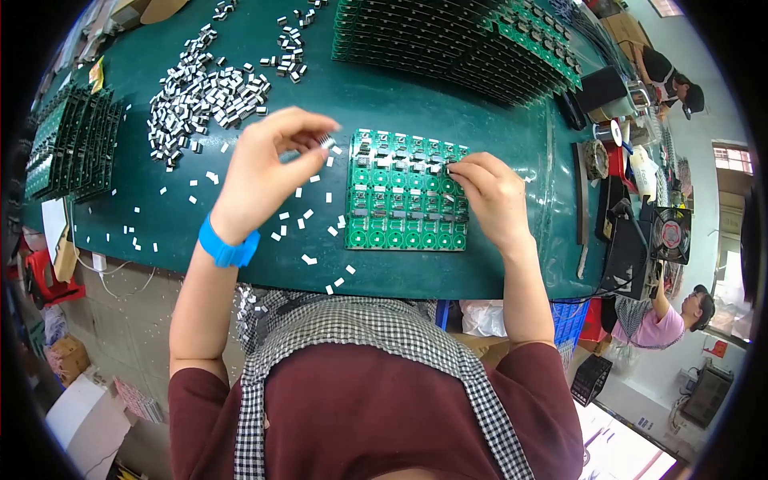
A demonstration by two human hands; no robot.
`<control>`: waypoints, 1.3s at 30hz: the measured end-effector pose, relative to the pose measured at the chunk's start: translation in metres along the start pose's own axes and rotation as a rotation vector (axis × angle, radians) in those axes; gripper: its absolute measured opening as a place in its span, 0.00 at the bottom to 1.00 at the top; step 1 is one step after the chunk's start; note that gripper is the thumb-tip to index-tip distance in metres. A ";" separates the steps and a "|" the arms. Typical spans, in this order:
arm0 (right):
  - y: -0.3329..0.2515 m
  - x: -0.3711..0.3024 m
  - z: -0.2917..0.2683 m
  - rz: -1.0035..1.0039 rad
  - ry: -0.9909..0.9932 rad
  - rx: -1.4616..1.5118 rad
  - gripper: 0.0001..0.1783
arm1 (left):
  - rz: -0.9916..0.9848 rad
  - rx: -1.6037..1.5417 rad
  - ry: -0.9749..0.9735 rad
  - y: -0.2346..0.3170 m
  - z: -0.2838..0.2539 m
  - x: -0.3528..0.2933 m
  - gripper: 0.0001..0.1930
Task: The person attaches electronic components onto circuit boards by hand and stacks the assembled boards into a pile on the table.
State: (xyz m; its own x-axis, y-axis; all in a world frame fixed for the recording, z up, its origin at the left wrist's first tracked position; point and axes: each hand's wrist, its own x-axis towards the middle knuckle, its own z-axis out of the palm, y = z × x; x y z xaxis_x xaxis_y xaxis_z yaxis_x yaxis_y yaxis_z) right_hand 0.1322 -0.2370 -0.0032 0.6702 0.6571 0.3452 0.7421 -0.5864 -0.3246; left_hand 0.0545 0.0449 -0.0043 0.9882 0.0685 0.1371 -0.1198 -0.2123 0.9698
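Observation:
A green circuit board panel, divided into rows of repeated small boards, lies flat on the table in front of me. My left hand, with a blue band at its wrist, is raised to the left of the panel. Its thumb and fingers pinch a small electronic component with a row of pins. On the panel's upper right edge, the thumb and fingertips of my right hand are closed together. What they grip is hidden. Dark and white components sit in rows across the panel.
A pile of loose components spreads at the far left, with small white scraps scattered nearby. Stacked circuit boards stand at the left and far middle. A solder spool and a fan are at right. Two people work beyond.

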 end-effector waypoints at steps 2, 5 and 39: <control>0.001 0.000 0.000 0.011 -0.011 0.010 0.06 | -0.058 -0.115 -0.028 -0.001 0.006 -0.010 0.11; -0.001 -0.004 0.005 0.016 0.041 -0.018 0.05 | -0.142 -0.271 -0.030 0.003 0.018 -0.023 0.10; -0.079 -0.016 0.005 -0.085 0.088 0.649 0.11 | 0.371 0.050 0.041 0.013 0.064 -0.058 0.10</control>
State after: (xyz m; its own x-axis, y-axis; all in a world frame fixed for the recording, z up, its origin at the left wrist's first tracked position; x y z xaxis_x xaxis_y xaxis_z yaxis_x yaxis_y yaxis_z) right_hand 0.0626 -0.1991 0.0129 0.6282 0.6313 0.4547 0.6536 -0.1112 -0.7486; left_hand 0.0017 -0.0240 -0.0123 0.8738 0.0171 0.4860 -0.4629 -0.2773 0.8419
